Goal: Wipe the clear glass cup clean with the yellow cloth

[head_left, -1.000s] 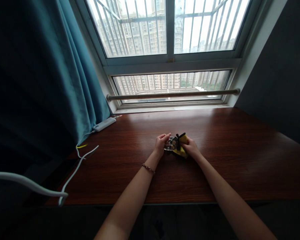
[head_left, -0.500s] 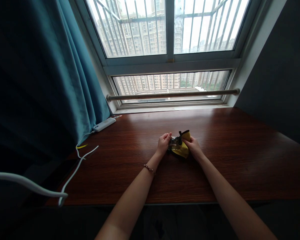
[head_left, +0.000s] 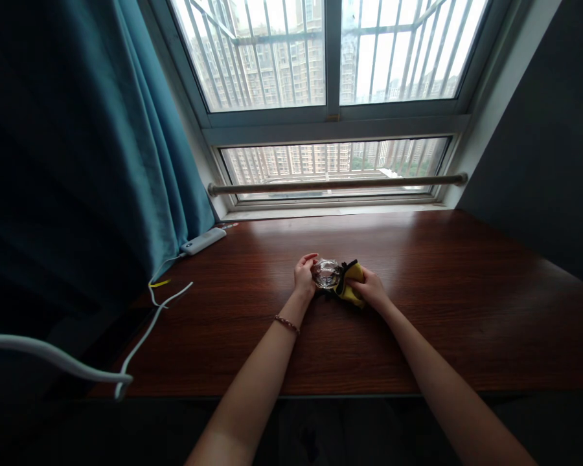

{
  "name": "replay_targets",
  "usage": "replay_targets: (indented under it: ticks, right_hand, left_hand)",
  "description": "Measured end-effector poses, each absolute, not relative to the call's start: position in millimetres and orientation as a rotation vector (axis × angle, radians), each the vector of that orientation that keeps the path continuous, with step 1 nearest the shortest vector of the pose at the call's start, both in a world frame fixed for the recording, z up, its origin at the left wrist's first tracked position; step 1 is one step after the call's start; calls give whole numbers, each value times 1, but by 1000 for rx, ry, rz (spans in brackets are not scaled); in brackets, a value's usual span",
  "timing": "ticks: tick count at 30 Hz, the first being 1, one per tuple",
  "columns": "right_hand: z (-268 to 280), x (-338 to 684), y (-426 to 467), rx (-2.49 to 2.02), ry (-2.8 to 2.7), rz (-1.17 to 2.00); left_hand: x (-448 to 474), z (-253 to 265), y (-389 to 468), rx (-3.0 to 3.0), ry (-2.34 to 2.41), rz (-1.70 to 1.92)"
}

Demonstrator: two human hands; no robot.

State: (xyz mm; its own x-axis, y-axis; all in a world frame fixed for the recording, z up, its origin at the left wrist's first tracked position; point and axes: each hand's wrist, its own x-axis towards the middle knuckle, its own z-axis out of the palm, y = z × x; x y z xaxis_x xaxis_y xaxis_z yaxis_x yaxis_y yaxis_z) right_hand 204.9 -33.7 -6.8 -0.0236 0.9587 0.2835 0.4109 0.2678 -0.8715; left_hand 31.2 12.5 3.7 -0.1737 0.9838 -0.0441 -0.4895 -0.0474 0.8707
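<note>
Near the middle of the desk [head_left: 466, 310], a clear glass vessel [head_left: 327, 274] with a cut or faceted look is held on its left side by the left hand [head_left: 305, 275], the fingers curled partway round it and the thumb side turned inward. It is tilted, its round outline turned toward the viewer; whether its underside touches the wood, I cannot tell.

The right hand [head_left: 370, 289] pinches a yellow cloth [head_left: 354, 272] with black edging, its grip narrow, fingers and thumb closed on the bunched fabric. The cloth meets the right side of the glass vessel — one folded part stands up, and another droops toward the near side. A beaded-looking bracelet [head_left: 287, 324] circles the left wrist, and both forearms reach in over the near edge.

At the far left of the desk lies a white power strip [head_left: 204, 241], just beside the foot of a blue curtain [head_left: 140, 149]. A thin lead runs from it toward the near side, passing a small yellow strip [head_left: 160, 283]; a thicker white cable [head_left: 53, 353] comes in from the left. On the far side stands a window [head_left: 332, 58] — barred outside, with tall buildings beyond — and a horizontal rail [head_left: 340, 185] crosses its lower pane.
</note>
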Motion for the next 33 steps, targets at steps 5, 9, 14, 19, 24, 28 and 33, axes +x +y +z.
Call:
replay_targets:
  ticks: [5, 9, 14, 19, 24, 28, 33]
  right_hand:
    - [-8, 205, -32, -1294, -1582, 753]
    - [-11, 206, -29, -1297, -1495, 807]
    - [-13, 207, -27, -1268, -1392, 894]
    - [-5, 201, -32, -1122, -1327, 1058]
    - [-3, 196, -38, -1049, -1475, 1159]
    - [-7, 199, -38, -1047, -1594, 1152]
    - [-7, 200, -37, -1056, -1630, 1088]
  left_hand:
    - [37, 11, 1, 1099, 1062, 1425]
    - [39, 16, -9, 1627, 1229, 1343]
    - [41, 26, -22, 2025, 1145, 1333]
    - [41, 32, -29, 2022, 1282, 1458]
    - [35, 26, -25, 1879, 1561, 1475]
    - [32, 17, -18, 1713, 1631, 1448]
    - [35, 14, -19, 1762, 1495, 1428]
